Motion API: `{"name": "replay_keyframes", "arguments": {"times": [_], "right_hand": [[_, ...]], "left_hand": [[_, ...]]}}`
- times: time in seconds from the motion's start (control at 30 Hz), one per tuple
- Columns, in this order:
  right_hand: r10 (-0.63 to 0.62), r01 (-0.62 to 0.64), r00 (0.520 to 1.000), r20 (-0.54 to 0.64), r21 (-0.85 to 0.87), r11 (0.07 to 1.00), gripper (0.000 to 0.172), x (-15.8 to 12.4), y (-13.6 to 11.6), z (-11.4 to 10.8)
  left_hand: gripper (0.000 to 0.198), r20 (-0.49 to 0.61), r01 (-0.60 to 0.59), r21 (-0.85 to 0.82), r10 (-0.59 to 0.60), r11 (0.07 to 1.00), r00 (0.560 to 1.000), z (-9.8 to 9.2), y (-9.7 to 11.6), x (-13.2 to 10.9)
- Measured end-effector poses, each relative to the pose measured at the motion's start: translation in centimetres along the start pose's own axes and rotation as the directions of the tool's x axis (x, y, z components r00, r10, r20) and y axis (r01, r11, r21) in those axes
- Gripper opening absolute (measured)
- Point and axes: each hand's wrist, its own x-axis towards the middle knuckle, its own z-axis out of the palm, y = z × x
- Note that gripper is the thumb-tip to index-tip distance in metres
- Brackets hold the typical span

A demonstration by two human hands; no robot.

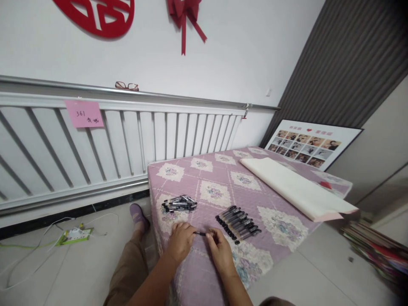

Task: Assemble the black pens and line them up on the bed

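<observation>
Between my two hands, just above the front of the table, is a dark pen (200,233). My left hand (182,240) is closed on one end of it, and the fingers of my right hand (219,250) pinch the other end. The fingers cover both ends, so only the middle shows. Beyond my left hand lies a loose pile of black and clear pens (179,204). Right of my right hand, several pens (238,223) lie side by side in a slanted row, black ends toward me.
A purple patterned cloth (204,272) covers the table. Across its right part lies a rolled cream sheet (283,185), with a photo board (314,142) behind. A white radiator (178,131) runs along the wall. On the floor, left, are a power strip (75,235) and cables.
</observation>
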Motion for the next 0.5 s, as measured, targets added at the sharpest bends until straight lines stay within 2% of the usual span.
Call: {"name": "replay_keyframes", "arguments": {"times": [0.2,0.33,0.5], "right_hand": [[-0.054,0.054,0.994,0.093,-0.005,0.999,0.021,-0.22,0.11,0.25],[-0.03,0.031,0.999,0.032,-0.031,0.999,0.025,-0.21,0.41,0.44],[-0.03,0.028,0.999,-0.041,-0.052,0.998,0.026,-0.02,0.72,0.3]], "left_hand": [[0.023,0.029,-0.006,0.024,0.006,1.0,1.0,0.1,-0.05,-0.01],[0.022,0.035,0.005,0.047,-0.006,0.999,0.999,0.16,-0.02,0.1],[0.018,-0.037,0.056,0.033,-0.055,0.998,0.998,0.37,-0.1,0.09]]}}
